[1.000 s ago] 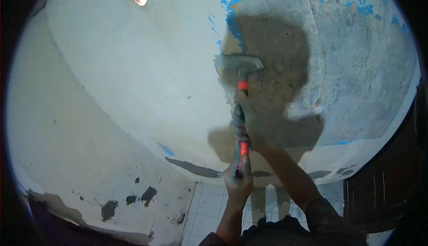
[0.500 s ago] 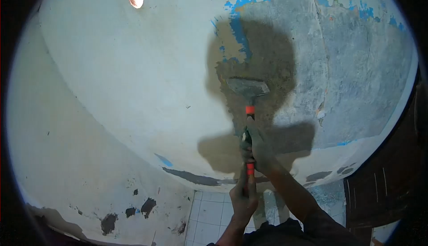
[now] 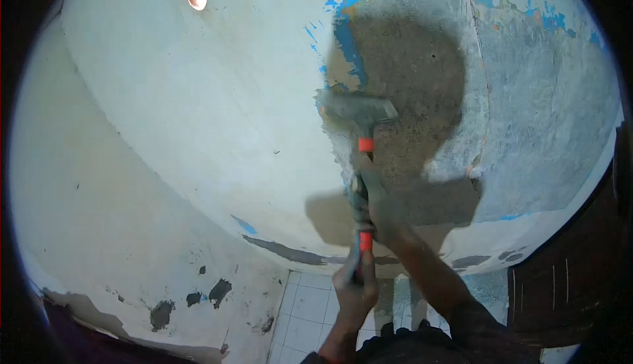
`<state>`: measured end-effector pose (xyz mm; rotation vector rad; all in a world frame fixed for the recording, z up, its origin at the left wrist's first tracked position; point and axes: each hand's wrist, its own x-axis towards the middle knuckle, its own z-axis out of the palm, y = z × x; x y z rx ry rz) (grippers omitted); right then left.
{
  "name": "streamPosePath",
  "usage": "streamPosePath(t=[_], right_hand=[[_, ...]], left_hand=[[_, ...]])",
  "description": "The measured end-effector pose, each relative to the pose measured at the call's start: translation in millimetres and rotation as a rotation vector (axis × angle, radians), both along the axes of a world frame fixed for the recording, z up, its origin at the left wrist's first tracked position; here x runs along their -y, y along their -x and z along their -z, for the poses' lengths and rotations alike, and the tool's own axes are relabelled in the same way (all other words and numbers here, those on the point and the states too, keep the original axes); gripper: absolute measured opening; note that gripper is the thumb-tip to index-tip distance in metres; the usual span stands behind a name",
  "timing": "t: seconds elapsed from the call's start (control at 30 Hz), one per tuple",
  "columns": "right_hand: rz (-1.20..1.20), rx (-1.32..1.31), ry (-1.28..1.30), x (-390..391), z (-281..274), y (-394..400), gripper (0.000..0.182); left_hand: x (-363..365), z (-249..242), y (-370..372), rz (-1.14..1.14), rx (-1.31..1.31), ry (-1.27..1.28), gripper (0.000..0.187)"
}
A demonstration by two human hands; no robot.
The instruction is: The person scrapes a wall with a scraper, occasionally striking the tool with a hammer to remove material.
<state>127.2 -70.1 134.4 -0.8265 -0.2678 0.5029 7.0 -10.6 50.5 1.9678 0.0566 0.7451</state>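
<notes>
A long-handled scraper (image 3: 366, 145) with red bands and a wide grey blade stands upright before the wall, its blade at the left edge of a bare grey patch (image 3: 534, 100). My right hand (image 3: 376, 202) wraps round the middle of the handle. Lower down, my left hand (image 3: 357, 288) grips the handle's end. Blue paint (image 3: 347, 41) shows along the patch's left and top edges. The blade and my right hand are slightly blurred.
Pale wall (image 3: 198, 100) spreads to the left, with dark chipped spots (image 3: 162, 314) low down. White floor tiles (image 3: 303, 304) lie below, with debris near the wall. Dark wooden furniture or a door (image 3: 554, 285) stands at the right.
The scraper's blade has moved up and slightly left on the wall, with both hands still on the handle. The view has shifted a little, and the shadow now falls farther right.
</notes>
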Motion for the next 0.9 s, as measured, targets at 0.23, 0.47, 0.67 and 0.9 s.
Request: streamPosePath(t=[0.23,0.47,0.67,0.9], right_hand=[[-0.036,-0.031,-0.058,-7,1,0,0.042],[-0.057,0.127,-0.058,2,-12,-14,0.045],[-0.014,0.201,-0.162,3,-74,-25,0.043],[-0.057,-0.024,-0.055,28,39,2,0.04]], left_hand=[[-9,9,3,0.004,0.044,0.064,0.043],[-4,-7,-16,0.038,0.091,0.058,0.04],[8,-71,-33,0.057,0.172,0.127,0.036],[22,42,4,0.047,-0.059,0.152,0.047]])
